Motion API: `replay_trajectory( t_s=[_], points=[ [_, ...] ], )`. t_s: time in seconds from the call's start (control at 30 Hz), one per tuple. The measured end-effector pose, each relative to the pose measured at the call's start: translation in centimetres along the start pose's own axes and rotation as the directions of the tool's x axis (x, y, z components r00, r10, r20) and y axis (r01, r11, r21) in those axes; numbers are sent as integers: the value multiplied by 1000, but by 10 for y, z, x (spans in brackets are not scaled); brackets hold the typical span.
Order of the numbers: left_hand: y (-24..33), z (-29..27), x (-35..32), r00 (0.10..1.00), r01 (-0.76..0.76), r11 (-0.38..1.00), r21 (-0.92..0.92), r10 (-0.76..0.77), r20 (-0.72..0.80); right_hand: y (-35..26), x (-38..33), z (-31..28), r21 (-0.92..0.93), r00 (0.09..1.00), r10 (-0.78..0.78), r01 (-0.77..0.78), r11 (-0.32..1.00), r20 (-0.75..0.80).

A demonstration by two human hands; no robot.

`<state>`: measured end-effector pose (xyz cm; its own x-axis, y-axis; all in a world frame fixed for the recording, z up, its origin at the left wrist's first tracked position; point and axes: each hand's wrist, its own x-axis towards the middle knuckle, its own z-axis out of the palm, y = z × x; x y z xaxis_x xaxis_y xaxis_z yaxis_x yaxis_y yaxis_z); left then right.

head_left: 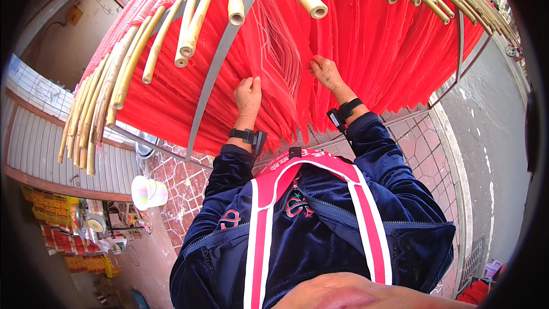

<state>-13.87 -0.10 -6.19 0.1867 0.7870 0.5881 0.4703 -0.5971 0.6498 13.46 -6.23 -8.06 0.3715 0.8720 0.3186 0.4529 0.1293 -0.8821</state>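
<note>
Red sheets [366, 46] hang in tight rows from bamboo poles [191, 23] on a metal rack [214, 74] before me. Both my hands press among them: left hand [248, 95] curled on one sheet's edge, right hand [325, 72] flat, fingertips buried between sheets. Whether either actually grips, I cannot tell.

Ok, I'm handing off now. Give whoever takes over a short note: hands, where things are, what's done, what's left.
Left hand: fingers curled on the hanging red sheets, shut on an edge.
Right hand: pressed against the same sheets, grip unclear.
Between them: one sheet with a pale line pattern, spread apart.
Sheets hang from bamboo poles on a metal rack.
Done: sheets hung. Left: cannot tell from this view.
</note>
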Motion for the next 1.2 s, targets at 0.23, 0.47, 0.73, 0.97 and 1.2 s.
replay_trajectory(
  t_s=[0.23,0.47,0.73,0.97,1.2],
  points=[
    [9,6,0,995,85,996,6,-86,51,-115,-7,-22,33,976,-192,196,980,-100],
    [5,10,2,999,-8,1000,20,8,32,-257,-35,-60,281,690,-580,715,640,-432],
    [10,14,-1,990,111,991,-75,-104,91,-294,-17,-89,271,642,-621,761,590,-450],
    [5,23,0,997,-6,999,-53,10,74,-257,-23,-79,372,714,-543,697,614,-442],
    [14,21,10,990,66,998,3,-66,122,-196,25,-40,130,908,-307,354,926,-286]
  ],
)
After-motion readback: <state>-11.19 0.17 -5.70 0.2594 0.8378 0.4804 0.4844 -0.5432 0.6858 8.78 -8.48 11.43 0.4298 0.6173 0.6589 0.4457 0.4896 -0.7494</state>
